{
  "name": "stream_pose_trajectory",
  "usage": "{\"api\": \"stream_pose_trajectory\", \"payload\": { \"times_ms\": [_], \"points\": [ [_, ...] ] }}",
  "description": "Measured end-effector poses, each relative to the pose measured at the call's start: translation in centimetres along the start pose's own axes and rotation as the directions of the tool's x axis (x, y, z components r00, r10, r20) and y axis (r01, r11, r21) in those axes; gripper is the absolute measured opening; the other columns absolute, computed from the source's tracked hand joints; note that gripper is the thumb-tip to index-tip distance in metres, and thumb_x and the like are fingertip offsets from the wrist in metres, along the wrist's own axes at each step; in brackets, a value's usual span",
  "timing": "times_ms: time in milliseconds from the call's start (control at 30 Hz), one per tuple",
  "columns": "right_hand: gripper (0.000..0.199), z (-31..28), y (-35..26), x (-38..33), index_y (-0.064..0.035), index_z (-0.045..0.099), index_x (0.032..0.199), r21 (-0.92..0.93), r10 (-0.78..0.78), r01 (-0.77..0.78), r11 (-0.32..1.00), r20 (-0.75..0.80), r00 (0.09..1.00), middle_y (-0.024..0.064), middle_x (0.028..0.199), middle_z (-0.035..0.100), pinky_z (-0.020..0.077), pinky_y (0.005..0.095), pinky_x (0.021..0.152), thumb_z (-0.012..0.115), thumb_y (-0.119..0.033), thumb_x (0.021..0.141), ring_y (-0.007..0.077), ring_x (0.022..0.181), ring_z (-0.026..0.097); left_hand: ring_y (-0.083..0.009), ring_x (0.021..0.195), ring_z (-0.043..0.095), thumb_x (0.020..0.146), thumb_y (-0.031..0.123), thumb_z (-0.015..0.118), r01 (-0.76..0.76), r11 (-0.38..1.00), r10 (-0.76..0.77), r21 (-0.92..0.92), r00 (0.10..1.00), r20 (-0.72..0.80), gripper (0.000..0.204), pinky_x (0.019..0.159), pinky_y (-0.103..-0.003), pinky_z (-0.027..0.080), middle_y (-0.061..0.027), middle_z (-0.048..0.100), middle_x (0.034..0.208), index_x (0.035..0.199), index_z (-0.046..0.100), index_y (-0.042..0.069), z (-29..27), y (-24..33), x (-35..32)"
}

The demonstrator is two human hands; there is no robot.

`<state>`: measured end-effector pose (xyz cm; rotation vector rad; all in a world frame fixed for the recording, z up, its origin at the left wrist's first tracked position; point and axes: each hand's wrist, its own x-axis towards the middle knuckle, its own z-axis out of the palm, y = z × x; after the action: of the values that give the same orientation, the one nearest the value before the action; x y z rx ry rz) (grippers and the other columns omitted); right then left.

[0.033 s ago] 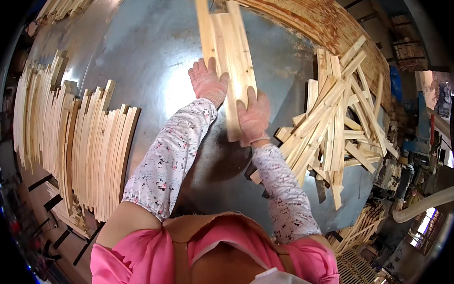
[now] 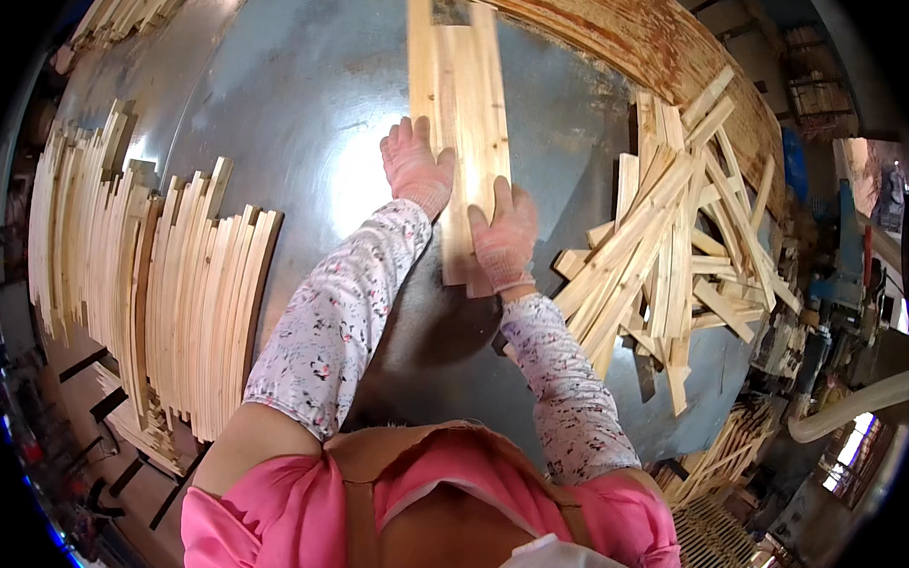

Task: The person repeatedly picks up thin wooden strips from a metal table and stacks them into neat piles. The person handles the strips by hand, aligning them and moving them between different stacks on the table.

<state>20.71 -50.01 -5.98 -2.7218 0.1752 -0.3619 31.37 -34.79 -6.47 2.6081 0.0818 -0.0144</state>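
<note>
Two pale planks (image 2: 466,113) lie side by side on the grey metal desk (image 2: 298,109), long and narrow, with knots and fine grain, running straight away from the person. Both gloved hands rest flat with fingers spread: the left hand (image 2: 415,165) on the left edge of the planks, the right hand (image 2: 505,237) on top near their close end. Neat slats (image 2: 175,294) stand stacked to the left; a loose offcut heap (image 2: 673,246) sprawls to the right. No labels show clearly.
</note>
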Motion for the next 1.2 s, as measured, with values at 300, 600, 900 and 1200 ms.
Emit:
{"api": "stream_pose_trajectory", "payload": {
  "times_ms": [300, 600, 900, 1200],
  "points": [
    [0.088, -2.4, -4.8, -11.6, 0.0057, 0.042, 0.16, 0.448, 0.484, -0.801, 0.396, 0.639, 0.597, 0.0183, 0.114, 0.075, 0.0562, 0.0427, 0.09, 0.081, -0.033, 0.091, 0.0302, 0.102, 0.071, -0.0402, 0.118, 0.073, 0.095, 0.022, 0.068, 0.477, 0.728, -0.161, -0.493, 0.817, 0.554, 0.054, 0.105, -0.043, 0.055, -0.0284, 0.076, 0.121, 0.143, 0.064, -0.002, -8.1, -7.8, -11.3],
    [0.056, -5.8, -9.1, -27.3, 0.0095, 0.058, 0.14, 0.329, 0.323, -0.675, 0.661, 0.687, 0.651, 0.0283, 0.123, 0.072, 0.0549, 0.0438, 0.104, 0.065, -0.029, 0.1, 0.0427, 0.116, 0.069, -0.0411, 0.109, 0.076, 0.097, 0.03, 0.07, 0.302, 0.887, -0.036, -0.35, 0.801, 0.598, 0.061, 0.097, -0.044, 0.059, -0.0297, 0.075, 0.123, 0.146, 0.059, -0.004, -12.4, -21.0, -39.9],
    [0.041, -2.9, -13.3, -25.7, 0.0033, 0.06, 0.136, 0.48, 0.191, -0.813, -0.329, 0.877, 0.44, 0.0163, 0.12, 0.072, 0.0629, 0.0469, 0.098, 0.066, -0.012, 0.098, 0.0342, 0.105, 0.074, -0.0283, 0.106, 0.072, 0.099, 0.02, 0.067, 0.076, 0.754, 0.38, -0.652, 0.759, 0.528, 0.056, 0.093, -0.037, 0.059, -0.0167, 0.073, 0.121, 0.151, 0.054, 0.002, -11.1, -24.7, -40.9],
    [0.062, -3.1, -18.2, -24.6, 0.0071, 0.065, 0.133, 0.342, 0.367, -0.674, 0.655, 0.635, 0.679, 0.028, 0.125, 0.075, 0.0554, 0.0406, 0.102, 0.078, -0.034, 0.087, 0.0387, 0.115, 0.073, -0.0362, 0.136, 0.06, 0.095, 0.034, 0.066, -0.052, 0.998, 0.056, -0.027, 0.727, 0.685, 0.069, 0.112, -0.049, 0.049, -0.0151, 0.063, 0.145, 0.16, 0.049, 0.018, -19.4, -14.4, -40.2]
  ]
}}
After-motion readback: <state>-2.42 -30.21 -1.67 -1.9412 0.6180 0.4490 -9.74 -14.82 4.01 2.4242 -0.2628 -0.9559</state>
